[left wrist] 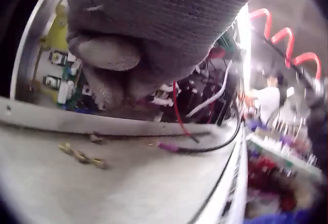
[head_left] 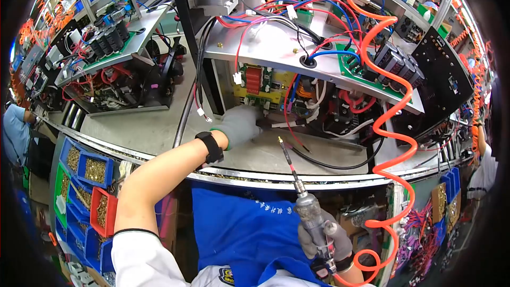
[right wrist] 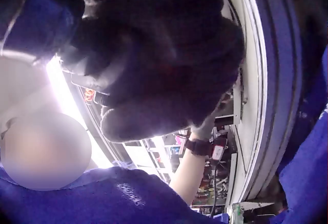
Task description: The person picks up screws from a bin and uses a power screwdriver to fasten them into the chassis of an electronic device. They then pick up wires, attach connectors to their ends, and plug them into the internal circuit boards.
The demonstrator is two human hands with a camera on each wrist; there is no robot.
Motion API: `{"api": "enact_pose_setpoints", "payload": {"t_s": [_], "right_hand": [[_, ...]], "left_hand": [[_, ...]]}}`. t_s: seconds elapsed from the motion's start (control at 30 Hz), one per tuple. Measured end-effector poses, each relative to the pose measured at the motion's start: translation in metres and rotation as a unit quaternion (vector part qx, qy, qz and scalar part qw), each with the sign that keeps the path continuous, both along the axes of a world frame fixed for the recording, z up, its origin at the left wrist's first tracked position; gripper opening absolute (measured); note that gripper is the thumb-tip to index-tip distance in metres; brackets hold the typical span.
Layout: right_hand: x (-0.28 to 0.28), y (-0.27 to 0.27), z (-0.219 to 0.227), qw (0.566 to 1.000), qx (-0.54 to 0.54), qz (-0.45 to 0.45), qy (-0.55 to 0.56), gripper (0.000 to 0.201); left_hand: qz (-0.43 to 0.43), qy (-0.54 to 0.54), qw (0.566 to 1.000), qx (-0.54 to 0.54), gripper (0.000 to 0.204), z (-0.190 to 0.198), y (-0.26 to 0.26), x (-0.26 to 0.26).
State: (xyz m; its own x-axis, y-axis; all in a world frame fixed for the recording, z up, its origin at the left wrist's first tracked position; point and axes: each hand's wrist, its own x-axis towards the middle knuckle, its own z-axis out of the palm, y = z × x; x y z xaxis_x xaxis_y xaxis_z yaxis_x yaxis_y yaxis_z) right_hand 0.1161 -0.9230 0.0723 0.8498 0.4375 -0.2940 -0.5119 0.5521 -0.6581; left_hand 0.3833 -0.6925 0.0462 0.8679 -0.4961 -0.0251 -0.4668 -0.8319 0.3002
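In a grey glove, my left hand (head_left: pixel 241 126) reaches to the lower front opening of the metal chassis (head_left: pixel 276 56), beside the yellow board (head_left: pixel 271 81). The left wrist view has the gloved hand (left wrist: pixel 148 34) with fingers bent in front of the circuit boards; whether they pinch anything is hidden. My right hand (head_left: pixel 326 236) grips a powered screwdriver (head_left: pixel 309 210) at the front of the body, its bit pointing up toward the chassis. The right wrist view shows the gloved hand (right wrist: pixel 159 65) dark and close. Small brass screws (left wrist: pixel 82 156) lie on the metal table (left wrist: pixel 46 183).
An orange coiled hose (head_left: pixel 396 111) hangs at the right, joined to the screwdriver. Blue bins (head_left: pixel 95 170) and a red bin (head_left: pixel 102 211) of screws stand at lower left. A black cable (head_left: pixel 340 165) lies before the chassis. Other people are at both sides.
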Motion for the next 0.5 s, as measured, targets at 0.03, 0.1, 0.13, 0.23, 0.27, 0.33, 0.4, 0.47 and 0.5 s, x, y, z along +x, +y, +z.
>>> {"api": "enact_pose_setpoints", "payload": {"t_s": [0.03,0.1,0.13,0.23,0.27,0.33,0.4,0.47,0.5], "right_hand": [[0.003,0.001,-0.001,0.999,-0.006,0.002,0.032,0.085],[0.005,0.004,-0.005,0.999,-0.031,0.011,0.021,0.081],[0.005,0.006,-0.005,0.999,-0.044,0.015,0.016,0.079],[0.006,0.008,-0.003,0.998,-0.052,0.034,0.008,0.081],[0.002,0.009,-0.002,0.998,-0.052,0.03,0.01,0.081],[0.004,0.009,-0.002,0.998,-0.053,0.026,0.002,0.081],[0.007,0.008,0.0,0.998,-0.063,0.029,-0.001,0.08],[0.01,0.011,-0.003,0.997,-0.065,0.039,0.008,0.078],[0.013,0.011,-0.006,0.997,-0.069,0.045,0.015,0.077]], "left_hand": [[-0.004,0.018,0.999,-0.028,0.03,-0.002,0.003,0.002],[-0.02,0.021,0.999,-0.02,0.028,-0.006,0.005,0.004],[-0.031,0.005,0.999,0.014,0.026,0.004,0.005,-0.002],[-0.053,-0.045,0.983,0.17,0.021,0.014,-0.002,-0.005],[-0.061,-0.059,0.969,0.231,0.02,0.014,-0.005,-0.007],[-0.053,-0.11,0.981,0.152,0.018,-0.004,-0.001,0.006],[-0.048,-0.143,0.988,0.005,0.02,-0.016,0.014,0.012],[-0.025,-0.097,0.991,-0.093,0.025,-0.038,0.026,0.023],[-0.013,-0.074,0.987,-0.143,0.028,-0.038,0.031,0.023]]}}
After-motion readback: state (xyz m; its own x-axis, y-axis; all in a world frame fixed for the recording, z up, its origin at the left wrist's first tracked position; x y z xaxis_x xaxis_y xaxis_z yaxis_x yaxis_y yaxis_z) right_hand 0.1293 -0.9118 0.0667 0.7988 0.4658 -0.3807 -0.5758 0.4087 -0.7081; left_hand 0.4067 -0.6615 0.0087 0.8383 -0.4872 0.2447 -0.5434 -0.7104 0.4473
